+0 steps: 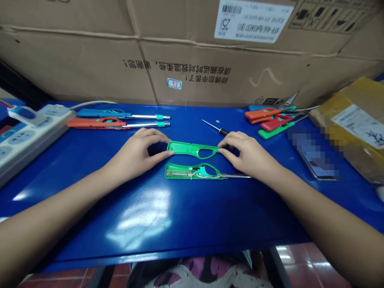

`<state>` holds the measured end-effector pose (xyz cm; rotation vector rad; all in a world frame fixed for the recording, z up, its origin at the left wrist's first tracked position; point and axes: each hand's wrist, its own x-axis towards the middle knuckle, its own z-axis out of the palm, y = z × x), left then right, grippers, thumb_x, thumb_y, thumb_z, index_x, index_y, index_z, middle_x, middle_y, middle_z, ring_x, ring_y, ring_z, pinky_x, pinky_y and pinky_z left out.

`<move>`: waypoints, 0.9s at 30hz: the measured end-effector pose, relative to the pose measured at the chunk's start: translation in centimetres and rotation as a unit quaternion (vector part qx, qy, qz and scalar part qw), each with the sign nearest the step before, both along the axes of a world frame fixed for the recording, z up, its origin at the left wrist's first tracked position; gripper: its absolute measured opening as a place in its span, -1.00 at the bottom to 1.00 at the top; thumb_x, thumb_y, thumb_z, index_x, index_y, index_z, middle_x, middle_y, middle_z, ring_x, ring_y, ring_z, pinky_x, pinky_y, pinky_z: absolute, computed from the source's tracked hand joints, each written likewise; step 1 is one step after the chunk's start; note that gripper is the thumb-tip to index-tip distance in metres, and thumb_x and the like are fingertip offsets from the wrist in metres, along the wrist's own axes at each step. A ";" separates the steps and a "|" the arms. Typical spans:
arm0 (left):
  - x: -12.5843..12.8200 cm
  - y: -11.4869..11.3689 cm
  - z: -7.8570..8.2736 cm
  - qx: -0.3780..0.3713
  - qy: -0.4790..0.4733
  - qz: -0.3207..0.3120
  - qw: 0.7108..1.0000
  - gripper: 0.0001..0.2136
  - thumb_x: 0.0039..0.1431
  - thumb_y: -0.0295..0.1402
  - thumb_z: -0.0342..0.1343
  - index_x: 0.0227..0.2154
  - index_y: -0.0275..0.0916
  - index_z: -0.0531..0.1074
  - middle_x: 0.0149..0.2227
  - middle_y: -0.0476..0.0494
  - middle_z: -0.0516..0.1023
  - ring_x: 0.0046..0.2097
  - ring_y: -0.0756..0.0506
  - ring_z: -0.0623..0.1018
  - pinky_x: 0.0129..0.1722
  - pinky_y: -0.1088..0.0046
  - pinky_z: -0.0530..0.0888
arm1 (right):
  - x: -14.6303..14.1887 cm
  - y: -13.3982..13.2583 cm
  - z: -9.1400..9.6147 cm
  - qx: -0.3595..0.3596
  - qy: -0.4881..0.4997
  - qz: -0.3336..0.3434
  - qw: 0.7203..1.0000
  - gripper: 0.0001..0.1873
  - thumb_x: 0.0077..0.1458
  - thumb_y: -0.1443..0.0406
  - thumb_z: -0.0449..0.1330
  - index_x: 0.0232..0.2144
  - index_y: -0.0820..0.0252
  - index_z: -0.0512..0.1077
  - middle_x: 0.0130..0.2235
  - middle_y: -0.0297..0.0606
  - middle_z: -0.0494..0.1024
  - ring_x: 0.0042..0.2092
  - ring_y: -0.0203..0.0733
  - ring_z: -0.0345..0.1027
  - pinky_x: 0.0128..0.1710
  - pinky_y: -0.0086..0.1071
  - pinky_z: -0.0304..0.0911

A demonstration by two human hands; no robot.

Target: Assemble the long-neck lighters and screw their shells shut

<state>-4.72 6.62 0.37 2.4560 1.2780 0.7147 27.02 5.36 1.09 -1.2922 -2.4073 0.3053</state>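
Between my two hands is an empty green lighter shell half (183, 148), its hollow inner side facing up. My left hand (141, 150) pinches its wide left end between thumb and fingers. At the narrow right end, by the trigger loop, my right hand (244, 151) pinches it too. Just nearer to me lies the other half of the green lighter (180, 172), with a clear fuel tank, teal trigger, wires and a metal rod in it. The rod's far end passes below my right hand. A screwdriver (221, 130) with a black handle lies behind my right hand.
Blue and orange lighters (99, 122) lie at the back left, near a white power strip (27, 134). Several coloured lighters (274, 120) are piled at the back right, beside a phone (315, 156) and a taped parcel (354, 120). A large cardboard box (99, 68) walls off the back.
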 end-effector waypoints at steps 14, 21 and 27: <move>0.7 -2.2 1.1 -0.026 -0.076 -0.052 0.995 -0.83 0.18 -0.37 0.19 -0.23 -0.24 0.32 -0.12 -0.18 0.63 -0.16 -0.09 0.64 -0.15 0.40 0.61 | -0.3 -2.3 3.5 -0.224 0.099 -0.045 0.969 -0.72 0.03 0.08 0.35 -0.38 0.20 0.56 -0.52 -0.39 0.42 -0.46 -0.31 0.25 -0.45 -0.40 0.14; 0.6 -2.1 1.5 0.068 -0.019 -0.211 0.975 -0.67 0.26 -0.31 0.22 0.05 -0.24 0.46 -0.11 -0.21 0.64 -0.14 -0.11 0.62 -0.11 0.38 0.58 | -0.3 -2.7 3.6 -0.194 0.058 0.010 0.979 -0.81 0.05 0.18 0.38 -0.40 0.18 0.54 -0.46 -0.38 0.48 -0.41 -0.31 0.30 -0.40 -0.42 0.17; 1.0 -2.2 1.6 0.045 -0.025 -0.240 0.969 -0.64 0.22 -0.28 0.27 0.07 -0.21 0.49 -0.19 -0.18 0.61 -0.18 -0.10 0.57 -0.18 0.38 0.54 | -0.1 -2.9 3.9 -0.129 -0.030 0.059 0.989 -0.83 0.07 0.24 0.38 -0.42 0.16 0.47 -0.40 -0.38 0.50 -0.36 -0.30 0.31 -0.35 -0.38 0.10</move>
